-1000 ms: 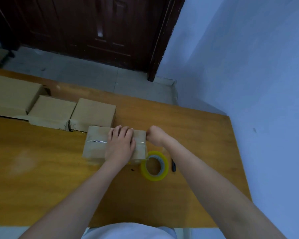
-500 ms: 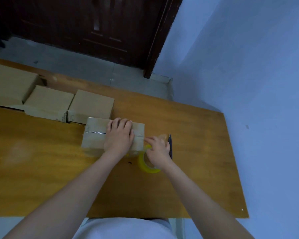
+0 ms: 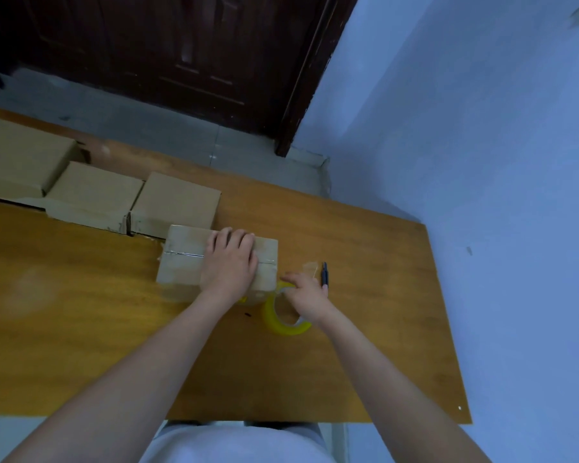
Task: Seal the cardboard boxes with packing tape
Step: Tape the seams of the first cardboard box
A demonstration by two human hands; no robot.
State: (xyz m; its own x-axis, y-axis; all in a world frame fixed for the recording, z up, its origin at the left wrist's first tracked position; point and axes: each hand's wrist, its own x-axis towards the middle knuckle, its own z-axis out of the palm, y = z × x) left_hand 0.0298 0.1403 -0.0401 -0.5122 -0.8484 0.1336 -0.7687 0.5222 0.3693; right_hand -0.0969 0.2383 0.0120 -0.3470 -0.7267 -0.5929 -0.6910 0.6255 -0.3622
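Two hands: left hand (image 3: 229, 264) flat (fingers straight) on the box (image 3: 184, 259); right hand (image 3: 306, 295) grips the tape roll (image 3: 283, 324).

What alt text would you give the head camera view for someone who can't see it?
A person's left hand presses flat on a small cardboard box on a wooden table, while the right hand holds a yellow roll of packing tape beside it. A dark pen lies just right of the hand, and three more cardboard boxes sit behind.
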